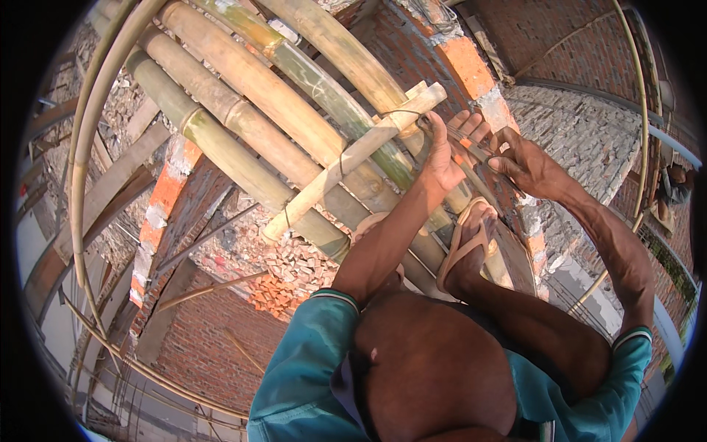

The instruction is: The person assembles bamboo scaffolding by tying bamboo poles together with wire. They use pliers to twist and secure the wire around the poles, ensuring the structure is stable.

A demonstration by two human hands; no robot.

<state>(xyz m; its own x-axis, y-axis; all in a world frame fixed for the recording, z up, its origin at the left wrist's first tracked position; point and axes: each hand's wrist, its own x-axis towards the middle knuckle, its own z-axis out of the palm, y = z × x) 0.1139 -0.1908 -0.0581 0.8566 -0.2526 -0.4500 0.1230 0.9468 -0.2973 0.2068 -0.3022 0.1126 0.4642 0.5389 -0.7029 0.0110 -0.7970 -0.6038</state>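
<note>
My left hand [444, 153] is open beside the end of a pale cross stick [361, 156], its fingers stretched out and the thumb raised near a dark wire tie [423, 121]. Closed in my right hand [529, 163] is a thin grey tool with orange parts [475, 150]; its exact kind is hard to make out. The tool reaches toward my left palm. Under the cross stick lie several thick bamboo poles [243, 121], side by side. Another dark tie [342, 158] loops around the stick farther left.
My sandalled foot [471, 239] rests on the poles. Brick wall tops [166, 210] flank them on both sides. Far below lies a heap of broken bricks [291, 272]. Long thin bamboo strips [82, 162] curve along the left. Another person [674, 184] is at the far right.
</note>
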